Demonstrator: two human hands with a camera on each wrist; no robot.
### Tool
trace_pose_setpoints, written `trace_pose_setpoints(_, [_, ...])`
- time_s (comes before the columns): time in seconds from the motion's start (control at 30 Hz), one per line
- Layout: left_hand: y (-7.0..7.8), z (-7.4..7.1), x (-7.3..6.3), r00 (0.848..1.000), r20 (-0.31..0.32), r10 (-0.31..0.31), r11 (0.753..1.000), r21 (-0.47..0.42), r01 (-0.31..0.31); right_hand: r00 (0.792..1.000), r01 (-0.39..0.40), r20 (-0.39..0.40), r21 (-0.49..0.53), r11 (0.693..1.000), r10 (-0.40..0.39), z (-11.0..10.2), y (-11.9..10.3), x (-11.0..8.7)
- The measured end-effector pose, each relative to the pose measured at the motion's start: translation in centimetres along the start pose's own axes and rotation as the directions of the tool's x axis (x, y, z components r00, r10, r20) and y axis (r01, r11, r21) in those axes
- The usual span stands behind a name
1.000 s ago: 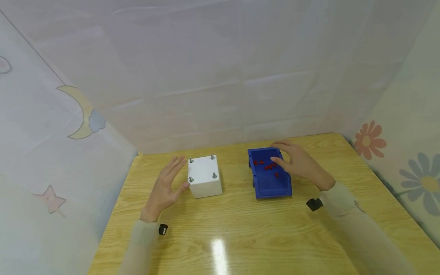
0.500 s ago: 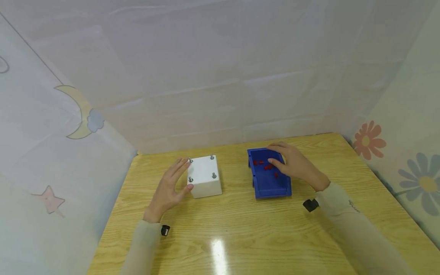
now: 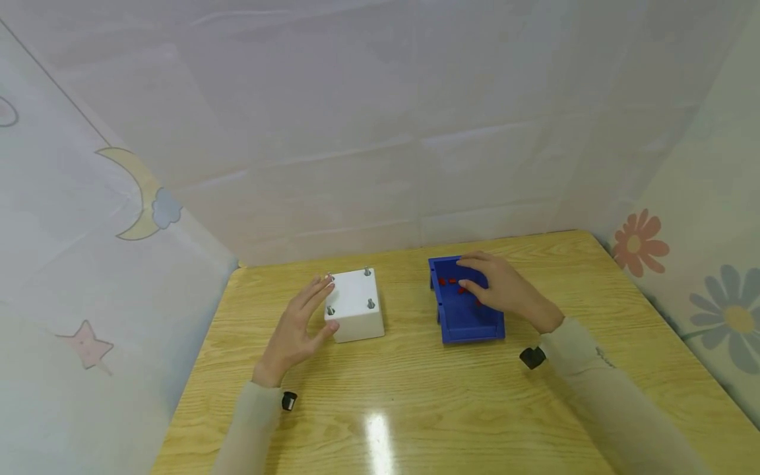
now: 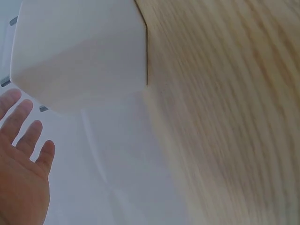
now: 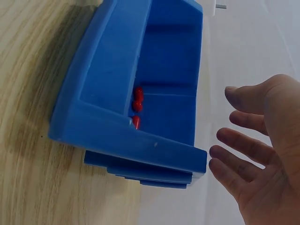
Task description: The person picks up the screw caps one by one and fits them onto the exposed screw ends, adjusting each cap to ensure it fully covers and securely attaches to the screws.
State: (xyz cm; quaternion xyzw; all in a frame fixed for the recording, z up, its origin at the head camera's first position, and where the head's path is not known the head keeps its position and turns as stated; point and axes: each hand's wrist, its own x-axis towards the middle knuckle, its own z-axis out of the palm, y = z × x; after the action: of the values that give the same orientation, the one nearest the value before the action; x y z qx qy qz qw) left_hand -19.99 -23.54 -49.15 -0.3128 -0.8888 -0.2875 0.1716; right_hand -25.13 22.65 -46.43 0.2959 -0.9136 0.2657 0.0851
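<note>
A white block (image 3: 356, 309) with metal studs on top stands on the wooden table (image 3: 415, 396). My left hand (image 3: 315, 307) lies against its left side with the fingers straight and the thumb touching the front corner. The left wrist view shows the block (image 4: 79, 51) above that hand's spread fingers (image 4: 28, 140). To the right is a blue bin (image 3: 469, 320) holding several small red pieces (image 3: 451, 281). My right hand (image 3: 477, 277) reaches over its far end with loose fingers near the pieces. In the right wrist view the hand (image 5: 243, 140) is empty beside the bin (image 5: 117, 84) and the red pieces (image 5: 137, 105).
Pale fabric walls close in the table at the back and both sides, printed with a moon (image 3: 139, 194), a star and flowers (image 3: 638, 244). Bare wood stretches in front of the block and bin.
My left hand has moved right until its thumb touches the white block. My right hand has shifted a little left and down over the bin's far end.
</note>
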Motion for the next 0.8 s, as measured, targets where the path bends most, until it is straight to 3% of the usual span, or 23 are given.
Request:
trace_pose_setpoints(0.57, [-0.2, 0.7, -0.7, 1.000, 0.008, -0.021, 1.000, 0.006, 0.021, 0.998, -0.003, 0.070, -0.031, 1.000, 0.005, 1.3, 0.2, 0.3])
trace_pose_setpoints(0.8, [-0.3, 0.9, -1.0, 0.999, 0.021, -0.039, 0.999, -0.005, 0.040, 0.998, 0.026, 0.054, -0.016, 1.000, -0.025, 1.7, 0.5, 0.6])
